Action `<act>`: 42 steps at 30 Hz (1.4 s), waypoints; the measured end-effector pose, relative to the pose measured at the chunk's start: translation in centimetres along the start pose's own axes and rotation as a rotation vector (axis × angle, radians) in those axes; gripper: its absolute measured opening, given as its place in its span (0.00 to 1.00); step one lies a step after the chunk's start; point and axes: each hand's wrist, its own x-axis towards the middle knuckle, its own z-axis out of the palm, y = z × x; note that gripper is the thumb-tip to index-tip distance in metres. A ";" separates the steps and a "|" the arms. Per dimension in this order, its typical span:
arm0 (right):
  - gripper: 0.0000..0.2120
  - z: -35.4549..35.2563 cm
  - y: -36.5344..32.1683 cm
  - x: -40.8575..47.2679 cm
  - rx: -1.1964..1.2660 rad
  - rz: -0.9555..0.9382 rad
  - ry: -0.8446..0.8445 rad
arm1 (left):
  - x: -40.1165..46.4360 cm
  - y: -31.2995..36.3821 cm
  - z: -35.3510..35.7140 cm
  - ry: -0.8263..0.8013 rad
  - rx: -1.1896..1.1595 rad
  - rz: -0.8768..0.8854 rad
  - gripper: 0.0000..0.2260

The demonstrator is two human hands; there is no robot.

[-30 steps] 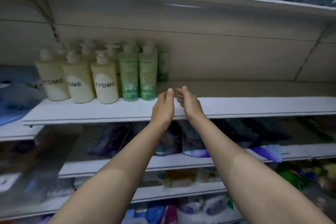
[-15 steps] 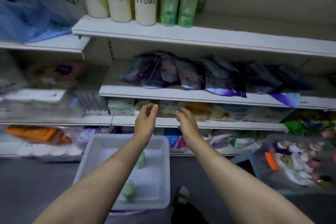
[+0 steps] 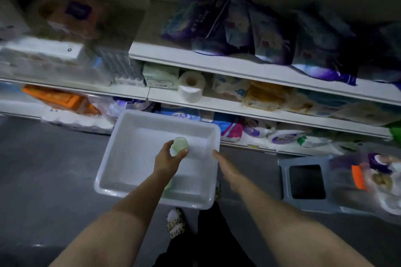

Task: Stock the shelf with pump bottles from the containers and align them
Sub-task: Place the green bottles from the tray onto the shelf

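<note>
Restocking is sitting at the pickup step: a person is reaching down into the white bin (image 3: 108, 182) on the floor for more stock. Left hand (image 3: 168, 158) is curling its fingers round a green bottle (image 3: 179, 145) standing near the bin's middle. Right hand (image 3: 225, 165) is hovering with fingers straight over the bin's right rim, holding nothing. A second green bottle (image 3: 168, 184) is showing in part beneath the left forearm, inside the bin. Next move, in my judgement, is calling for a firm lift clear of the bin wall.
</note>
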 end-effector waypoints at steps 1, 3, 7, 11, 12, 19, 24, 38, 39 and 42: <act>0.12 0.2 0.4 0.8 -0.001 0.015 -0.002 | 0.5 -0.3 0.3 0.004 0.015 -0.013 0.32; 0.21 0.7 1.0 2.2 -0.012 0.013 0.019 | 1.6 -0.8 0.9 0.011 0.042 -0.039 0.35; 0.24 1.2 1.8 4.3 0.004 0.015 -0.006 | 3.5 -1.3 1.9 0.010 0.039 -0.071 0.37; 0.24 1.2 1.8 5.6 0.025 0.048 -0.009 | 4.8 -1.6 2.6 -0.004 0.060 -0.060 0.34; 0.23 1.2 1.8 5.9 0.028 0.056 -0.006 | 4.9 -1.7 2.6 0.002 0.055 -0.057 0.33; 0.22 1.2 1.5 6.7 0.043 0.121 0.004 | 5.9 -2.2 2.6 0.028 0.023 -0.075 0.26; 0.24 1.0 1.6 6.8 0.021 0.132 0.005 | 6.2 -2.3 2.3 0.005 -0.006 -0.066 0.21; 0.21 2.2 -2.3 1.0 0.059 0.036 -0.025 | 1.8 5.8 -2.7 -0.294 -0.409 -0.051 0.15; 0.20 2.2 -2.9 0.3 0.064 0.014 -0.034 | 1.3 7.2 -3.1 -0.311 -0.415 -0.026 0.15; 0.17 1.7 -4.9 -1.9 0.175 -0.082 -0.038 | -0.3 11.6 -4.3 -0.341 -0.397 0.063 0.15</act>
